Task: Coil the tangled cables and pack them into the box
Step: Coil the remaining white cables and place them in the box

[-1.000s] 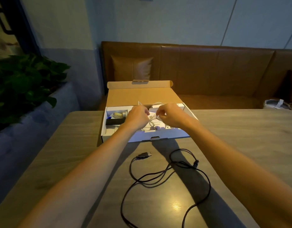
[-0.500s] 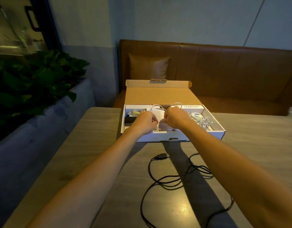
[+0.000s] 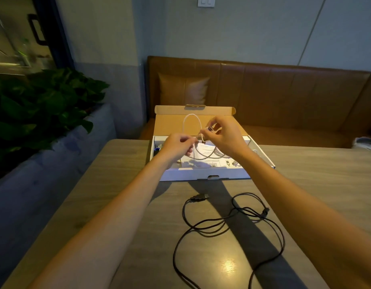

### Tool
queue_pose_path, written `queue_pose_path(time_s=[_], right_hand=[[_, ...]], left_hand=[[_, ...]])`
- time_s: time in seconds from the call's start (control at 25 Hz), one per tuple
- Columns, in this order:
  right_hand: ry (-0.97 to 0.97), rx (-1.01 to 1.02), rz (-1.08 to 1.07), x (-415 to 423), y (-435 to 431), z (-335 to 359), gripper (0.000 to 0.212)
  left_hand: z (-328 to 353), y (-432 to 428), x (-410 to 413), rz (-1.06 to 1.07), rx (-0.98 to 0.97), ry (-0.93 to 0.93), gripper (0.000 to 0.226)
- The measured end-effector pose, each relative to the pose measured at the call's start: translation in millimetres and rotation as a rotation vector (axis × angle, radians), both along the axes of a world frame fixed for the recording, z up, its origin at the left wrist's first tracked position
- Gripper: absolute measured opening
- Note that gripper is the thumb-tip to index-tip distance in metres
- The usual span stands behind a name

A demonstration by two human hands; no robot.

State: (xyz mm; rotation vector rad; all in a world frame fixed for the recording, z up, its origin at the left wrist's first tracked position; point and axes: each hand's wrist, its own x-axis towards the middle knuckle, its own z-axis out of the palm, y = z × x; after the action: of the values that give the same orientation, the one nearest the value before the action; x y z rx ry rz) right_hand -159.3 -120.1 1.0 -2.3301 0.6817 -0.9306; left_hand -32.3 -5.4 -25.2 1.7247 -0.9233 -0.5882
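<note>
An open white cardboard box (image 3: 205,174) with a brown lid folded back sits at the far side of the table. Both hands hover over it and hold a white cable (image 3: 193,120) that loops upward between them. My left hand (image 3: 177,147) pinches one part of the cable, and my right hand (image 3: 223,137) pinches it near a connector end. A tangled black cable (image 3: 232,223) with a USB plug lies loose on the table in front of the box. Paper sheets and small parts lie inside the box.
The wooden table (image 3: 122,184) ends at a brown leather bench (image 3: 284,97) with a cushion behind it. A leafy plant (image 3: 34,109) in a planter runs along the left side. A white object (image 3: 366,142) rests on the bench at far right.
Both hands rose out of the box, lifting the white cable into a loop above it. The camera view shifted left and up. The black cable did not move.
</note>
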Motion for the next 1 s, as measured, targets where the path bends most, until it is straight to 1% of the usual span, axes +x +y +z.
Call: queue_pose_path(time_s=[0.08,0.12,0.2,0.28,0.36,0.4,0.56,0.64,0.72,0.8,0.88,0.96,1.0], right_hand=[[-0.043,-0.049,0.034,-8,12,14,0.015],[-0.050,-0.067,0.059,-13,18,21,0.015],[-0.055,-0.152,0.105,-22,36,32,0.014],[-0.063,-0.281,0.156,-31,54,40,0.014],[-0.064,-0.389,0.220,-39,70,47,0.016],[-0.058,-0.408,0.250,-42,77,50,0.019],[0.018,-0.308,0.339,-55,98,58,0.031],[0.021,-0.262,0.363,-61,102,52,0.028],[0.002,-0.231,0.349,-66,102,42,0.018],[-0.025,-0.164,0.302,-72,102,33,0.012],[-0.092,-0.029,0.285,-78,104,28,0.011],[-0.124,0.068,0.338,-83,107,25,0.011],[-0.082,0.056,0.376,-85,108,23,0.011]], left_hand=[[21,10,-6,0.012,-0.076,0.235,0.029],[31,16,-10,0.003,-0.089,0.306,0.033],[48,31,-20,-0.055,-0.045,0.317,0.040],[59,48,-32,-0.121,-0.016,0.317,0.044],[67,63,-40,-0.153,-0.057,0.371,0.046],[71,71,-43,-0.153,-0.088,0.399,0.046],[74,96,-43,-0.172,-0.200,0.515,0.029],[67,104,-42,-0.203,-0.225,0.552,0.031],[58,108,-45,-0.212,-0.240,0.550,0.031],[48,112,-49,-0.200,-0.263,0.522,0.030],[37,113,-52,-0.183,-0.270,0.434,0.027],[29,113,-54,-0.192,-0.256,0.335,0.022],[25,112,-56,-0.204,-0.259,0.324,0.021]])
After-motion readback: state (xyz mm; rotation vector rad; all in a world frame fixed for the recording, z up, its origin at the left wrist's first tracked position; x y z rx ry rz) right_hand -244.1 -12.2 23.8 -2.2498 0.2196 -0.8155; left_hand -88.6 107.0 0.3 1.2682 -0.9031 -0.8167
